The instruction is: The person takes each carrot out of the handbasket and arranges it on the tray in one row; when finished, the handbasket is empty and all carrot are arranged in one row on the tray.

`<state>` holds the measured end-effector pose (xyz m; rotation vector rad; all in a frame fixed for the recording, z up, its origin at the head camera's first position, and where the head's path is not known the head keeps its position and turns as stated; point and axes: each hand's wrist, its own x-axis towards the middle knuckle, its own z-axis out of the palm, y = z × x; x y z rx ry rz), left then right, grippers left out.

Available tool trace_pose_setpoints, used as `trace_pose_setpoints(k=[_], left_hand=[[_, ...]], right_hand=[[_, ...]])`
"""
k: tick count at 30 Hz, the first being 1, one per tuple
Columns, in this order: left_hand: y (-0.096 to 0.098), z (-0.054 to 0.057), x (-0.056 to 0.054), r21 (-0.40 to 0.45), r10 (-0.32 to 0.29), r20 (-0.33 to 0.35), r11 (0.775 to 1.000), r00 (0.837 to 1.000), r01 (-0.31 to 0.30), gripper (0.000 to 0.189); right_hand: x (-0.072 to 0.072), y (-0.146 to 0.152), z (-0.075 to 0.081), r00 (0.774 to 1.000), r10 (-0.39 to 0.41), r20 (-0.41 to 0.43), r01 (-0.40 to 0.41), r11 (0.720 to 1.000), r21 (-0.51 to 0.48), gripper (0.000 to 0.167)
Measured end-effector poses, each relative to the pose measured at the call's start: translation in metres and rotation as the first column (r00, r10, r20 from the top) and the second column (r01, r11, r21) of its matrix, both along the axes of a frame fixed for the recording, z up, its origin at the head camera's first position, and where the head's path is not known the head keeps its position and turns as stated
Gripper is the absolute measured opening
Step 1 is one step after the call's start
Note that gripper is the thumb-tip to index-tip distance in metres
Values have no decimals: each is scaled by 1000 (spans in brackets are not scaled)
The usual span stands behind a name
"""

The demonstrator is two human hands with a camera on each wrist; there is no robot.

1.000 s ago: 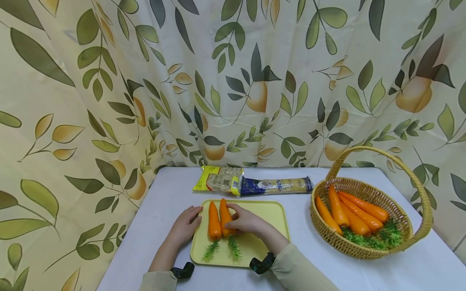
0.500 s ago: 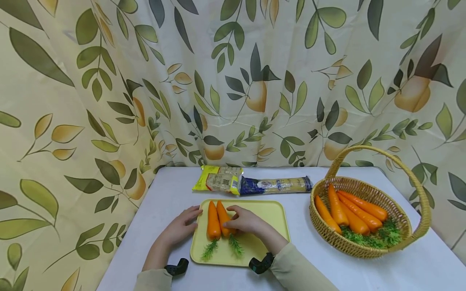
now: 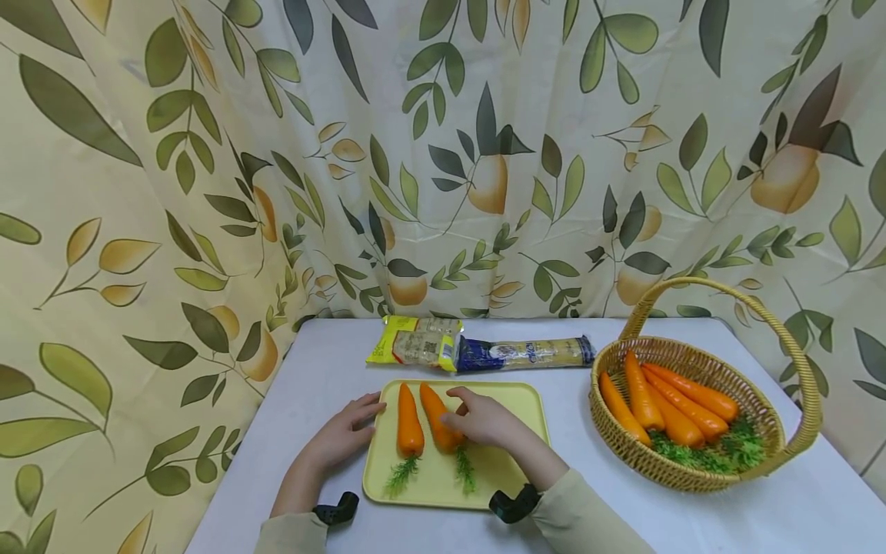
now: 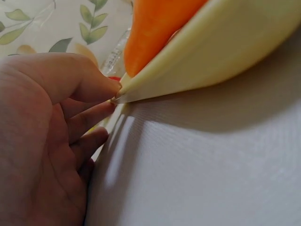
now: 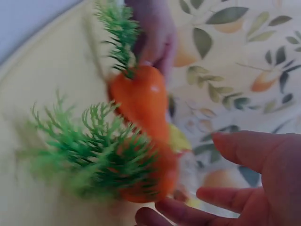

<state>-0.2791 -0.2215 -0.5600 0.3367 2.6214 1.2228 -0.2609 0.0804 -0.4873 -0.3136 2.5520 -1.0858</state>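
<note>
Two orange carrots with green tops lie on a pale yellow tray (image 3: 508,404), thick ends toward the person. The left carrot (image 3: 409,423) is nearly straight up and down in the head view; the right carrot (image 3: 438,415) slants. My left hand (image 3: 342,433) pinches the tray's left rim (image 4: 155,82) between thumb and fingers, as the left wrist view shows. Beside the right carrot is my right hand (image 3: 484,419), thumb and fingers spread apart. In the right wrist view, its lower fingertips (image 5: 171,209) are right at the near carrot (image 5: 164,172), whose leafy top (image 5: 94,157) is partly blurred.
A wicker basket (image 3: 601,408) with a tall handle stands on the right, holding several more carrots. Behind the tray lie a yellow-and-clear bag (image 3: 418,342) and a long blue-ended packet (image 3: 526,354). A leaf-patterned curtain (image 3: 443,231) closes off the back of the white table (image 3: 311,362).
The right carrot first tilted toward the left one, then shifted right, leaving a wider gap. My right hand has moved right with it. The left hand slid slightly left and stays at the tray rim.
</note>
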Motion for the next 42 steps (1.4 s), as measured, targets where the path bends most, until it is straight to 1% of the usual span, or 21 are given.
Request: trace_pose_setpoints(k=[2, 6, 8, 11, 15, 19, 22, 24, 27, 32, 36, 39, 42], left_hand=[[0, 0, 0, -4, 3, 3, 1000, 1000, -3, 45], [1, 1, 1, -6, 8, 7, 1000, 1000, -7, 46], [1, 1, 1, -3, 10, 5, 1000, 1000, -10, 46], [1, 1, 1, -2, 16, 7, 1000, 1000, -16, 46], [1, 1, 2, -3, 14, 5, 1000, 1000, -14, 47], [0, 1, 3, -3, 12, 0, 1000, 1000, -12, 47], [0, 1, 4, -7, 10, -3, 1000, 1000, -10, 47], [1, 2, 4, -6, 8, -6, 1000, 1000, -8, 48], [2, 4, 4, -1, 10, -5, 1000, 1000, -10, 47], [4, 6, 5, 3, 17, 3, 1000, 1000, -17, 47], [5, 6, 5, 4, 14, 3, 1000, 1000, -14, 47], [6, 6, 5, 12, 11, 3, 1000, 1000, -11, 47], [6, 5, 5, 17, 10, 6, 1000, 1000, -10, 47]], right_hand=[[2, 10, 7, 1000, -10, -15, 10, 1000, 1, 61], [7, 34, 23, 998, -54, -38, 53, 998, -15, 57], [8, 48, 31, 996, -76, -42, 75, 997, -29, 55], [10, 73, 43, 994, -86, -65, 83, 995, -48, 55], [11, 109, 60, 989, -104, -100, 99, 993, -59, 58], [12, 144, 69, 982, -168, -81, 164, 985, -60, 65], [12, 171, 72, 975, -213, -58, 211, 977, -42, 73], [12, 189, 72, 971, -231, -58, 230, 973, -19, 75], [12, 214, 71, 968, -241, -62, 243, 970, 22, 76], [13, 250, 61, 967, -253, -33, 254, 967, 28, 75], [11, 268, 53, 960, -280, 2, 280, 959, 41, 72], [8, 275, 49, 951, -308, 6, 307, 949, 67, 71], [7, 278, 47, 949, -316, 0, 315, 946, 74, 69]])
